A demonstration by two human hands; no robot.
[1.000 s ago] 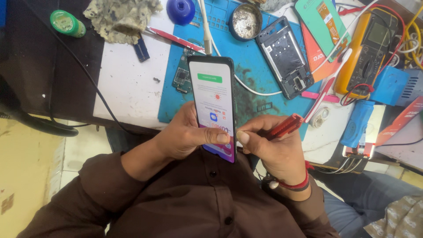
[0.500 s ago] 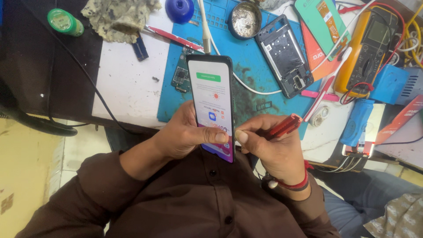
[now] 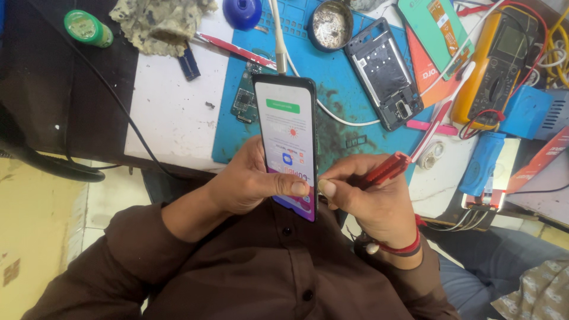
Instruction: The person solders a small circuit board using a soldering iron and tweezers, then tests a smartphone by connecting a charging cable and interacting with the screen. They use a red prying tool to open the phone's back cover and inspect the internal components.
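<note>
Head view: lit smartphone (image 3: 288, 142) at frame centre, above the blue mat (image 3: 332, 77), white cable (image 3: 278, 35) plugged in its top. Left hand (image 3: 249, 184) fingers clamped on it, thumb on screen. Right hand (image 3: 373, 201) fingers pinch red tool (image 3: 382, 170) beside phone's edge. Bare phone frame (image 3: 385, 74) upper right on tabletop (image 3: 172, 112).

A single view is taken from a head-worn camera, aimed steeply down from close above. The hands (image 3: 308, 189) are framed at centre, the counter (image 3: 172, 112) is seen beyond them, and the floor (image 3: 35, 225) at left.
</note>
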